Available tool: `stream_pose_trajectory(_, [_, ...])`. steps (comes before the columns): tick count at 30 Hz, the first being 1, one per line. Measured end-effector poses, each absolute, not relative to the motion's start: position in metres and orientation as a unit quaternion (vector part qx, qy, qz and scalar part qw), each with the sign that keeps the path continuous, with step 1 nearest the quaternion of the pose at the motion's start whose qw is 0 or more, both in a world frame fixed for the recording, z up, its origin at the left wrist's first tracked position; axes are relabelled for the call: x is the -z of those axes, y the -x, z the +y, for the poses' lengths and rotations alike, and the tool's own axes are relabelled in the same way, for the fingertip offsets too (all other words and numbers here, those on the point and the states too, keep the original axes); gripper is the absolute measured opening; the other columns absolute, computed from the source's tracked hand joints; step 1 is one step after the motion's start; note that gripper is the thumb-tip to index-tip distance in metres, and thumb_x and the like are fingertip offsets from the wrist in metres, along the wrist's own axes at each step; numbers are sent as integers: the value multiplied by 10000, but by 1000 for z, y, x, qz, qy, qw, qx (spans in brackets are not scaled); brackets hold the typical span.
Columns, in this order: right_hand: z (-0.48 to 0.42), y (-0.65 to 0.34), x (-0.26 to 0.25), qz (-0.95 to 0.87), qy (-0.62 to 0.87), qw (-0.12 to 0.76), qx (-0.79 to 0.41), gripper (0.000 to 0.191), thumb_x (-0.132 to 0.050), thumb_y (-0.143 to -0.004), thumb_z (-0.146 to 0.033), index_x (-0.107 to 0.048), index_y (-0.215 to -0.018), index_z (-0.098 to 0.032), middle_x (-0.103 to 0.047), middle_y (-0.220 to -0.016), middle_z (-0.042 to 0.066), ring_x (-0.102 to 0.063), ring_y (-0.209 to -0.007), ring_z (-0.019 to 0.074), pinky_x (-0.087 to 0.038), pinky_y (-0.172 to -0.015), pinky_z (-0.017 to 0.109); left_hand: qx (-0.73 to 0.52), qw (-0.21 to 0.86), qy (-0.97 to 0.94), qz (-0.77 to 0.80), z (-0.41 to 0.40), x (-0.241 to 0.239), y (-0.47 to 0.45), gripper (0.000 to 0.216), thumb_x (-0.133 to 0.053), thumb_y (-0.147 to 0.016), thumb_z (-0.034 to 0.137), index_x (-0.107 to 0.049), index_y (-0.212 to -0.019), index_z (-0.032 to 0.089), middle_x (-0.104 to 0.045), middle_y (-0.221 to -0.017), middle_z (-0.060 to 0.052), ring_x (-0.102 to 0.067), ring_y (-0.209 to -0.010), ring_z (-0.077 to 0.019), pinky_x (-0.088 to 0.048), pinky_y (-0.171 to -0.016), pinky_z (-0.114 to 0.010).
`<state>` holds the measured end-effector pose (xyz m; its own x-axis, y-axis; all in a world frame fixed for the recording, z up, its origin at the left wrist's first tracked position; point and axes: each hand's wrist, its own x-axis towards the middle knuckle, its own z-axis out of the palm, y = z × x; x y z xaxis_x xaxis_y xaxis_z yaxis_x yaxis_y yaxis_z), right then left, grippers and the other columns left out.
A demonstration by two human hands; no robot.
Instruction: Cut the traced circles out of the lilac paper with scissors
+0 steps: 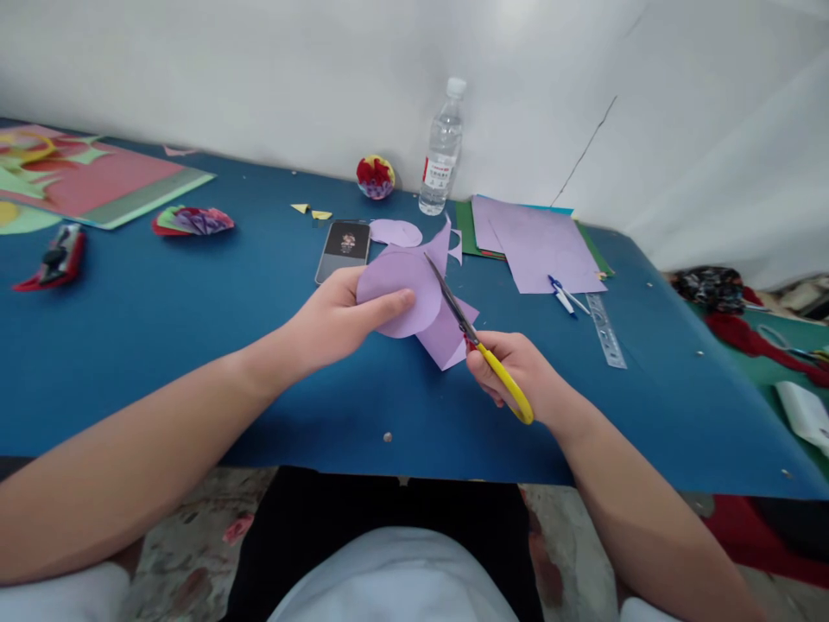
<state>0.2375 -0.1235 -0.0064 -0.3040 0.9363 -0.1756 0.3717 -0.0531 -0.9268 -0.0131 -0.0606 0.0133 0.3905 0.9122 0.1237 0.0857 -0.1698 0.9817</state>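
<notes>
Between the thumb and fingers of my left hand (353, 313) is a round piece of purple paper (398, 281), held above the table. My right hand (511, 371) grips yellow-handled scissors (502, 380), whose dark blades point up and left at the circle's right edge. The blades look nearly together. A partly cut strip of purple paper (440, 246) rises behind the circle, and an angular purple piece (446, 337) shows below the blades. Beyond my left hand lie a phone (346, 246) and purple paper discs (398, 231).
A water bottle (442, 151) and a colourful paper ball (376, 177) stand by the wall. Purple sheets (544, 242), pens (563, 295) and a clear ruler (605, 333) lie right. On the left are a stapler (58, 257), a folded paper piece (193, 221) and coloured sheets (123, 186).
</notes>
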Motion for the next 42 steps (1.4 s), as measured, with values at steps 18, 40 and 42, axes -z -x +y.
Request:
stream_pose_trajectory(18, [-123, -239, 12, -607, 527, 291, -518, 645, -744, -755, -830, -538, -743, -220, -437, -534, -64, -402, -414, 103, -355, -392, 262, -442, 532, -633, 347, -57, -11, 12, 349, -799, -880, 480, -820, -1032, 167, -813, -1070, -87, -726, -956, -231, -577, -831, -303])
stream_pose_trajectory(40, [-124, -238, 8, -620, 521, 291, -509, 648, -704, -776, -845, -563, -747, -214, -443, -533, -59, -395, -439, 105, -343, -416, 269, -390, 521, -662, 373, -58, -18, 15, 295, -800, -851, 445, -811, -940, 163, -784, -929, -51, -694, -825, -199, -547, -719, -273])
stream_pose_trajectory(42, [-124, -238, 8, -614, 523, 292, -513, 646, -713, -773, -840, -560, -742, -213, -444, -526, -60, -397, -427, 102, -341, -405, 262, -397, 519, -656, 376, -57, -16, 15, 297, -794, -859, 443, -820, -959, 165, -790, -951, -55, -703, -849, -206, -555, -741, -280])
